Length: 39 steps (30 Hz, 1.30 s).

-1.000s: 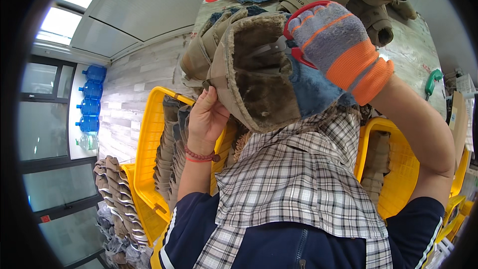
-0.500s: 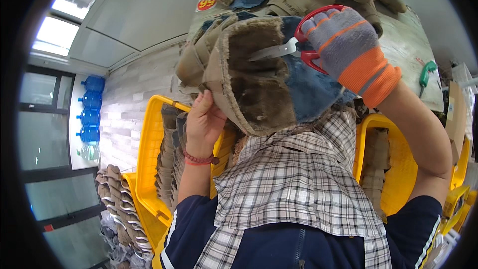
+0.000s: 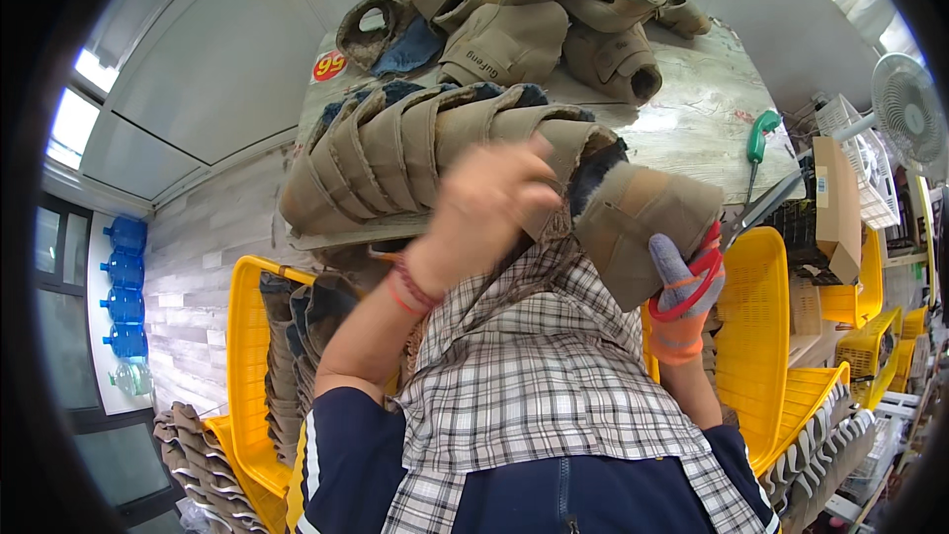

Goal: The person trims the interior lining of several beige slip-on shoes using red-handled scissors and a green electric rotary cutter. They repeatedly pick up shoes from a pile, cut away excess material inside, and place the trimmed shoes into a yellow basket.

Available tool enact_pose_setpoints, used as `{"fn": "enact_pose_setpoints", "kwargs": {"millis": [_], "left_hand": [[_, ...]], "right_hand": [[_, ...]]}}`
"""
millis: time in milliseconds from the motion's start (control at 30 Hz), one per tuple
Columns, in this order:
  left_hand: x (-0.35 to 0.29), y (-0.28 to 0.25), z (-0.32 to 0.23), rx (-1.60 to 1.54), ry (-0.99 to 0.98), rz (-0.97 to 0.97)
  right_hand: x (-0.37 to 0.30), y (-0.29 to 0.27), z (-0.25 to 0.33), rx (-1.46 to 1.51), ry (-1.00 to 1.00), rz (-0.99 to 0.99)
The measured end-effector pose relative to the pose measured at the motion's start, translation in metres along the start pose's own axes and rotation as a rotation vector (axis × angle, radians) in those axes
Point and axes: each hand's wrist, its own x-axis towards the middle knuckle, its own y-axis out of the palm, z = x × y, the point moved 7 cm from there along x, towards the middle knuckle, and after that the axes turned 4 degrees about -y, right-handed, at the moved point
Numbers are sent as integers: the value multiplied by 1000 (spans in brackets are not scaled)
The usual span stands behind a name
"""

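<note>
A worktable [image 3: 692, 129] fills the upper frame, a heap of tan boot uppers [image 3: 554, 10] at its far, 12 o'clock side. Since half a second ago, the fur-lined tan boot upper [image 3: 647, 232] has come down from overhead to the table's near edge at 3 o'clock of centre. It is beside a row of stacked uppers [image 3: 415, 153] now in view. The bare left hand [image 3: 489, 208], blurred, has shifted from the piece's underside onto that row; its grip cannot be told. The gloved right hand [image 3: 682, 302] has dropped below the piece, fingers curled around red-handled scissors [image 3: 692, 282]. Yellow crates [image 3: 756, 336] crowd both flanks, leaving open tabletop toward the green-handled tool [image 3: 756, 133] at 2 o'clock.
</note>
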Motion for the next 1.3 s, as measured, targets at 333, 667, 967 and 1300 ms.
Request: {"fn": "enact_pose_setpoints", "kwargs": {"millis": [333,667,967,1300], "left_hand": [[27,-30,118,546,-78,-46],[28,-42,126,547,-275,-28],[202,-54,225,232,-319,-118],[258,-57,224,-491,-333,-292]], "right_hand": [[68,98,-84,432,172,278],[83,104,-178,-14,-143,340],[70,57,-170,411,118,186],[47,-24,-138,256,144,145]]}}
